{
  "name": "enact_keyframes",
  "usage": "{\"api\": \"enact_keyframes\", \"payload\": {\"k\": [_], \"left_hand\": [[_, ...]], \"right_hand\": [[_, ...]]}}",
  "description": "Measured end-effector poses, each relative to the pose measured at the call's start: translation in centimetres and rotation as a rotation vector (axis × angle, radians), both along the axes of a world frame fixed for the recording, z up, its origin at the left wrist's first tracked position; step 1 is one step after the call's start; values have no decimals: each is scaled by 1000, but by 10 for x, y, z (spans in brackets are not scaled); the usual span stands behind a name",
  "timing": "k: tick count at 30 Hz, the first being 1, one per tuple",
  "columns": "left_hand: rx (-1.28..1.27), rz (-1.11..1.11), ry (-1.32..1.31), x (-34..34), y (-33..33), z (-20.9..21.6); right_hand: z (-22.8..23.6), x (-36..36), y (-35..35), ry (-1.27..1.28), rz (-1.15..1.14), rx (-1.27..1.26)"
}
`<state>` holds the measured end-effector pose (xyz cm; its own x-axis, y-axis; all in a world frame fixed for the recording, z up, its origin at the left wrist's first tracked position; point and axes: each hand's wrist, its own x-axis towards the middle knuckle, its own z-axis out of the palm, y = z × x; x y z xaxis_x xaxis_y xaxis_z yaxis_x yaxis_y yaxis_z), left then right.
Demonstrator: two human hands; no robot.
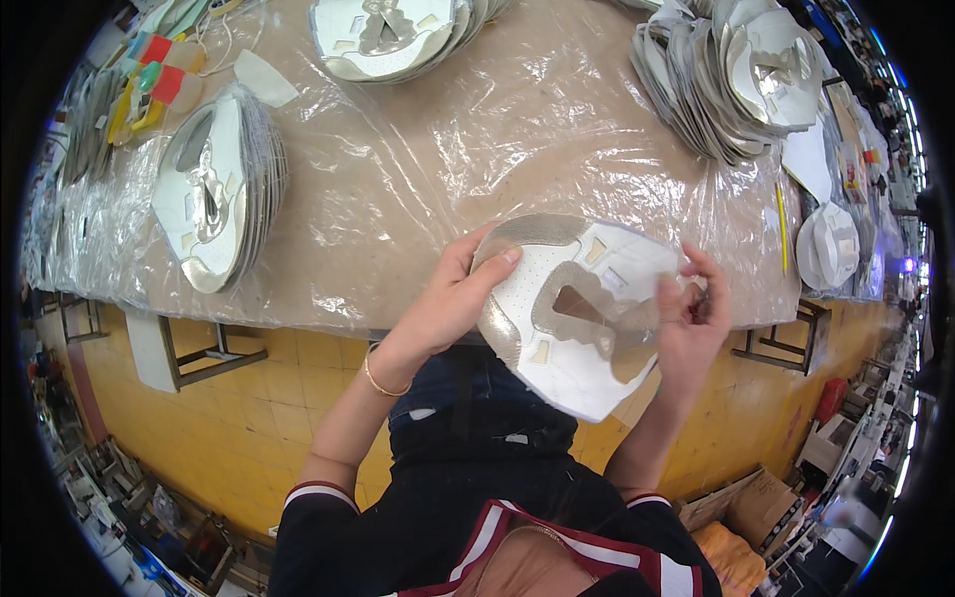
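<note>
A flat white shoe upper (557, 363) with beige and metallic gold panels and a cut-out in its middle is held just over the table's near edge. My left hand (453, 298) grips its left side, thumb on top and fingers hidden underneath. At its right edge is my right hand (691, 318), fingers curled in toward the thumb and slightly blurred. Whatever lies between those fingers, if anything, is too small to make out. I cannot tell whether the right fingertips touch the upper.
Stacks of similar uppers stand at the left (214, 194), at the far middle (388, 40) and at the far right (731, 80). Clear plastic covers the brown table (398, 199). Red-labelled bottles (169, 85) stand far left. A yellow stick (783, 229) lies at right.
</note>
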<state>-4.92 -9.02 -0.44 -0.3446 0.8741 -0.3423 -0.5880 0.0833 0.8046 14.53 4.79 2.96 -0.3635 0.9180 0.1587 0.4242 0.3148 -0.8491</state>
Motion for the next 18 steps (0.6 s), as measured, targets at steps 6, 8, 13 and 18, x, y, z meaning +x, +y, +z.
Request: {"api": "enact_keyframes", "payload": {"k": [6,8,13,18], "left_hand": [[-31,-147,49,-11,-5,6],[-39,-191,108,-14,-7,9],[-78,-252,199,-25,-15,18],[-111,-311,186,-35,-15,23]], "right_hand": [[3,-26,-2,-227,352,321],[0,-28,0,-227,403,367],[2,-15,2,47,250,-246],[12,-7,4,-72,433,-53]]}}
